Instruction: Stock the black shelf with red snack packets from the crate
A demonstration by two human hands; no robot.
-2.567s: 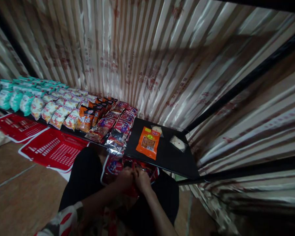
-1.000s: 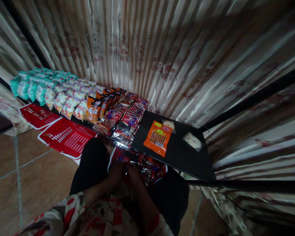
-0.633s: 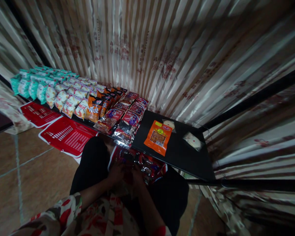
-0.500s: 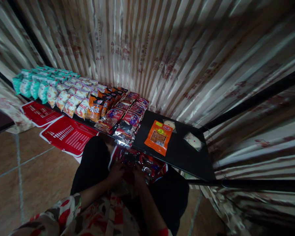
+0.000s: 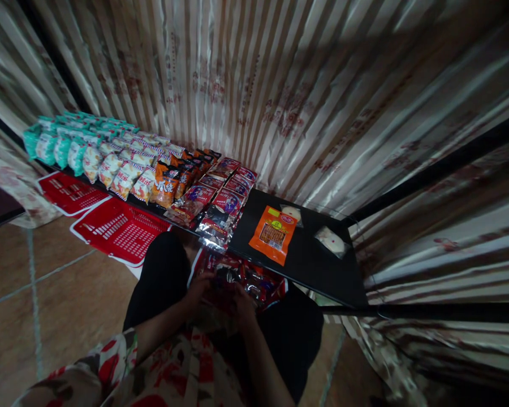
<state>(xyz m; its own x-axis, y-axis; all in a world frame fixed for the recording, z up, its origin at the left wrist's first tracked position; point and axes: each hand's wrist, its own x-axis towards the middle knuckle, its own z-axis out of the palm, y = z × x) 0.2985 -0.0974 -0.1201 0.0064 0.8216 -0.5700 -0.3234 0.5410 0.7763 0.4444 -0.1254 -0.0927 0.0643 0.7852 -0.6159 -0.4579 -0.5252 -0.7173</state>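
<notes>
- A striped curtain (image 5: pixel 237 85) hangs along the far side.
- In front of it runs a black shelf (image 5: pixel 307 274), bearing two rows of shiny red packets (image 5: pixel 227 203) and, to their right, an orange pouch (image 5: pixel 274 234).
- Just below the shelf's near edge, between the person's knees (image 5: pixel 163 268), sits a red basket with a white rim (image 5: pixel 195 264); foil packets (image 5: pixel 257 285) lie in it.
- The dark red packet (image 5: pixel 223 295) is at the basket's near side, between the two hands: right of one, left of the other. Its long axis seems to run near to far, with a paler, clearer part towards the lap (too dim to tell which end is the top).
- The left hand (image 5: pixel 198 288) is mostly closed, its fingers curled on the packet's left edge.
- The right hand (image 5: pixel 244 302) is likewise mostly closed, holding the right edge; its fingertips are lost in shadow.
</notes>
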